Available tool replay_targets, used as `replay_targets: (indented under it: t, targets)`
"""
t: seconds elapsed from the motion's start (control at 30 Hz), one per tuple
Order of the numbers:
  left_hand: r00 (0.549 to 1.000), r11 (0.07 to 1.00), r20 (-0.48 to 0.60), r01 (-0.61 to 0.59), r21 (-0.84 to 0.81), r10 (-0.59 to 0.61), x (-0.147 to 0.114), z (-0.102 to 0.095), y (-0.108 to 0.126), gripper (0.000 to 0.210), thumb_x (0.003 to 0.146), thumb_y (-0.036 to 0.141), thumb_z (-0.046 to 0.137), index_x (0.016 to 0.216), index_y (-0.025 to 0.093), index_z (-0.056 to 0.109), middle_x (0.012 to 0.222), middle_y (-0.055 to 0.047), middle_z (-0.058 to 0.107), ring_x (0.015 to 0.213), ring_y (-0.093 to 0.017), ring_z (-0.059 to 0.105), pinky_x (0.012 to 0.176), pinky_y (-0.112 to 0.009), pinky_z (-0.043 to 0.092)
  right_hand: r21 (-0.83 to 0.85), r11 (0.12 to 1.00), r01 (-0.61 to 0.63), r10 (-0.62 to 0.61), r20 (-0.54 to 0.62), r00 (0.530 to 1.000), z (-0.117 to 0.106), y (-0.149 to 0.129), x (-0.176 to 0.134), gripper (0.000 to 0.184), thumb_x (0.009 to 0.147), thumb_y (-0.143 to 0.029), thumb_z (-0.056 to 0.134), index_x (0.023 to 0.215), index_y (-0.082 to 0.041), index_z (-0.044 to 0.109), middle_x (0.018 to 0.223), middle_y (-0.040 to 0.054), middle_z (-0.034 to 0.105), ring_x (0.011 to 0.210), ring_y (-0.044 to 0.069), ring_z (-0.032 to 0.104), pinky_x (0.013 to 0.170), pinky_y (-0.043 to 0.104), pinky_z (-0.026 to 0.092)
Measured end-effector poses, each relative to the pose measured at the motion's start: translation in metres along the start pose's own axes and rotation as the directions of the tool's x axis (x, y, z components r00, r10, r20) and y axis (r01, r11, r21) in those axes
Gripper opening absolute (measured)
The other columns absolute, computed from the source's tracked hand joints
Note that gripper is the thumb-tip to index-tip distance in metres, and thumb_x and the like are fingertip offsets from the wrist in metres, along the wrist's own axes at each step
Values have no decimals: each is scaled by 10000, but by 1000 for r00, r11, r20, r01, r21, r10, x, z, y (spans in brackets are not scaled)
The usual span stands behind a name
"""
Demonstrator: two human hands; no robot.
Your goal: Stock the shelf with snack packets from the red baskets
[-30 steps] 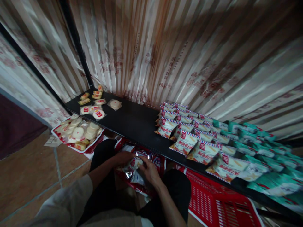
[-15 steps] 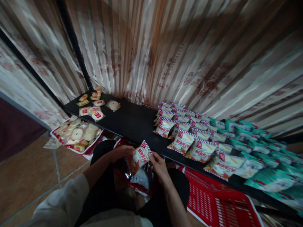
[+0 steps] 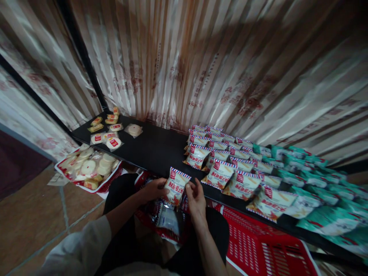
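Note:
A white snack bag with red lettering and a striped top edge stands nearly upright between my hands, just in front of the shelf's front edge. My left hand grips its left side. On its right side, the thumb and fingers of my right hand pinch the edge. Below them, between my knees, a red basket holds a pale bag and dark red packages, partly hidden by my hands. Rows of matching snack bags stand on the black shelf to the right.
Green bags fill the shelf's right end. Small wrapped round cakes lie at its left end. A red basket of wrapped cakes sits on the floor at left, another red basket under the shelf at right. Curtains hang behind.
The snack bag in my hands has turned from tilted to nearly upright, its front facing me. My right hand has shifted slightly to the right and up along its edge.

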State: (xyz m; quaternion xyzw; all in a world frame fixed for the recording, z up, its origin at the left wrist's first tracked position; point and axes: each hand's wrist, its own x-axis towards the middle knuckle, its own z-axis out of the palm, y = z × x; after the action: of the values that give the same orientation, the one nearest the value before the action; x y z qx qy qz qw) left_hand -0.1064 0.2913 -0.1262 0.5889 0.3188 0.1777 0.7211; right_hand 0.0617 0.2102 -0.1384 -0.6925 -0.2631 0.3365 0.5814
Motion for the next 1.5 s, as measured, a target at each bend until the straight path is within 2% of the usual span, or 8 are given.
replay_targets:
  t: [0.13, 0.3, 0.47, 0.77, 0.97, 1.2, 1.37, 1.5]
  targets:
    - [993, 997, -91, -74, -32, 71, 24, 12, 0, 460, 694, 228, 636, 1135, 140, 538, 1072, -85, 641, 887, -190, 622, 770, -292, 487, -95, 986, 137, -142, -53, 988, -1, -3, -1, 682, 748, -477, 567, 1320, -162, 370, 1221, 152, 543, 950, 201, 601, 810, 341, 491]
    - [980, 982, -130, -164, -92, 151, 58, 28, 1, 482, 711, 176, 602, 1183, 144, 511, 1046, -77, 651, 887, -179, 624, 802, -296, 489, -305, 896, 323, -355, -54, 933, -2, -3, 1, 591, 808, -440, 494, 1317, -158, 387, 1267, 153, 503, 1097, 231, 526, 912, 406, 441]
    - [944, 963, -192, -266, 37, 268, 90, 37, 0, 485, 732, 171, 591, 1210, 166, 505, 1127, -69, 627, 1030, -203, 577, 932, -335, 440, -472, 781, 410, -491, -57, 869, -4, -3, 12, 616, 841, -417, 419, 1364, -110, 316, 1355, 176, 416, 1233, 264, 411, 998, 460, 361]
    - [935, 950, -224, -230, 213, 276, 121, 46, -10, 467, 768, 211, 559, 1231, 201, 498, 1111, -41, 638, 992, -199, 594, 917, -335, 459, -524, 756, 392, -499, -75, 863, -7, 11, 31, 624, 854, -380, 390, 1402, -122, 243, 1396, 160, 373, 1254, 260, 392, 997, 455, 369]
    - [911, 898, -227, -248, 363, 344, 126, 49, -10, 467, 774, 229, 545, 1237, 200, 490, 1136, -69, 584, 1004, -200, 568, 902, -336, 470, -556, 702, 444, -561, -47, 827, -8, 18, 34, 595, 870, -353, 368, 1400, -111, 248, 1426, 163, 325, 1315, 261, 300, 1036, 484, 315]
    - [884, 799, -205, -254, 545, 421, 124, 52, 1, 535, 756, 205, 531, 1278, 144, 432, 1161, -126, 499, 1131, -236, 481, 1001, -398, 397, -616, 646, 450, -595, -38, 803, -7, 22, 37, 558, 880, -327, 352, 1395, -126, 275, 1458, 165, 256, 1348, 266, 228, 1048, 503, 281]
    - [844, 747, -178, -325, 580, 506, 119, 55, 10, 713, 775, 326, 551, 1382, 101, 253, 1427, -178, 259, 1341, -274, 235, 1111, -415, 239, -636, 615, 466, -620, -24, 785, -8, 26, 38, 563, 886, -309, 350, 1414, -154, 232, 1475, 150, 221, 1357, 267, 205, 1044, 510, 283]
    - [883, 776, -117, -328, 539, 455, 129, 59, 11, 656, 873, 414, 393, 1418, 127, 168, 1491, -137, 176, 1389, -231, 108, 1143, -407, 143, -637, 609, 472, -624, -17, 781, -7, 26, 39, 564, 890, -292, 342, 1422, -161, 208, 1476, 151, 218, 1357, 265, 205, 1043, 511, 284]
